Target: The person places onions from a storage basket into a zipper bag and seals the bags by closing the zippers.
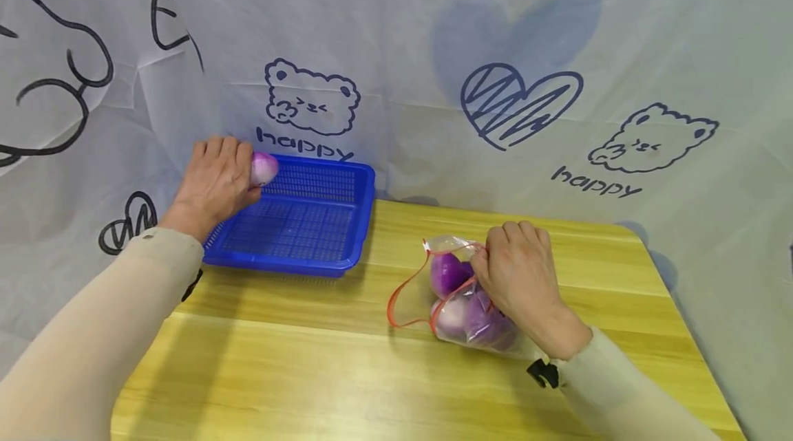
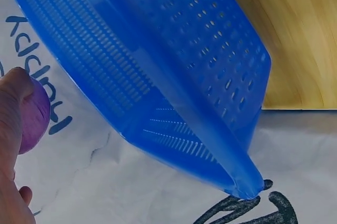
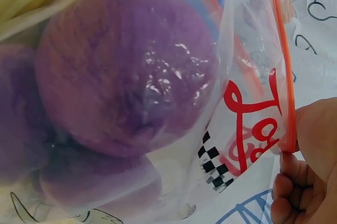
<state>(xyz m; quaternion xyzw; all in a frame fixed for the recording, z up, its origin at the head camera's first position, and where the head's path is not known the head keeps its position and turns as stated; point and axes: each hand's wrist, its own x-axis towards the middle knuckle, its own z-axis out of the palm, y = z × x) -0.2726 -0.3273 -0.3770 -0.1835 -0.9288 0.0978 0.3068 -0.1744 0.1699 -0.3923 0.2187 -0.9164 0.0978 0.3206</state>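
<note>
My left hand (image 1: 217, 176) holds a purple-and-white onion (image 1: 265, 169) over the back left part of a blue plastic basket (image 1: 356, 238). In the left wrist view, thumb and fingers grip the onion (image 2: 36, 116) beside the basket's rim (image 2: 124, 134). To the right, my right hand (image 1: 523, 276) pinches the red-edged mouth of a clear zip bag (image 1: 405, 303), whose opening gapes leftward. Several purple onions (image 1: 447, 276) lie inside the bag. Close up in the right wrist view, one large onion (image 3: 126, 66) fills the bag, and the fingers hold its red zip edge (image 3: 288, 103).
The basket and the bag stand on a light wood-grain table (image 1: 310, 372). A pale cloth (image 1: 409, 35) with drawn bears and hearts hangs behind the table and along its sides. The basket sits at the table's back left, with its left end close to the cloth.
</note>
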